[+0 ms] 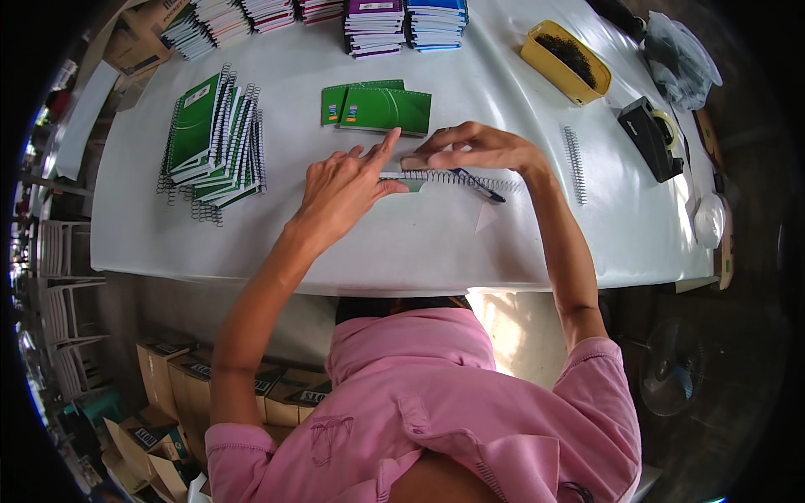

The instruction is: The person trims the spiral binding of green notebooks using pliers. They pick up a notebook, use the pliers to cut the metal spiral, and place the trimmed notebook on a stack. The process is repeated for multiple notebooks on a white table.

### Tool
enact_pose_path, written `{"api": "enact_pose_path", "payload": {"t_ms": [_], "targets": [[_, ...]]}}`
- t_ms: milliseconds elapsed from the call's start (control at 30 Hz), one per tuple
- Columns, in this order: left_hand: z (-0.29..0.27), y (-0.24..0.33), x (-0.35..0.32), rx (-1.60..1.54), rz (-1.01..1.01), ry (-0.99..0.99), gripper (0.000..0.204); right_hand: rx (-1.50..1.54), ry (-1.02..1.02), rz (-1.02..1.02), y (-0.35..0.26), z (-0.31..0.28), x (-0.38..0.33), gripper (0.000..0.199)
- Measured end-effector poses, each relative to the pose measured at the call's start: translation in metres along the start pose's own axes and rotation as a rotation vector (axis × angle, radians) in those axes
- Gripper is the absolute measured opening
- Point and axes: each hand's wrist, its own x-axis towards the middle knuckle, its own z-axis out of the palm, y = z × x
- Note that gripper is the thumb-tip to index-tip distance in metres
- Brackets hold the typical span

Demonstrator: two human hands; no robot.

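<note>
A small green-covered notebook [409,187] stands nearly edge-on to me, with white page edges showing. My left hand [348,180] grips it, thumb on the near side and index finger stretched out. Along its upper edge runs a spiral binding wire [453,177], whose free end sticks out to the right. My right hand [482,147] is bent over the wire, fingertips closed on a small tan block [412,163] whose kind I cannot make out. A dark blue pen [480,186] lies under the wire. Two green notebooks [386,111] without wire lie just beyond my hands.
Spiral-bound green notebooks [197,126] are stacked at left. Purple [374,33] and blue notebook stacks [437,25] stand at the back. Right lie a yellow container of dark bits [566,63], a loose wire spiral [574,163] and a black tape dispenser [650,138]. Cardboard boxes [189,381] sit below left.
</note>
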Motion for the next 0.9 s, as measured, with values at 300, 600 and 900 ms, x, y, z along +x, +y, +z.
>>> {"api": "enact_pose_path", "payload": {"t_ms": [300,600,900], "targets": [[-0.008,-0.004,0.007,-0.022,-0.05,-0.079,0.078,0.235,0.034,-0.025,0.013,-0.002,0.007,0.062],[-0.01,-0.013,0.006,-0.007,-0.069,-0.028,0.069,0.658,0.152,-0.033,0.013,0.002,0.01,0.053],[-0.018,-0.017,0.002,-0.15,-0.131,-0.048,0.071,-0.148,0.179,0.283,-0.01,0.012,0.028,0.071]]}}
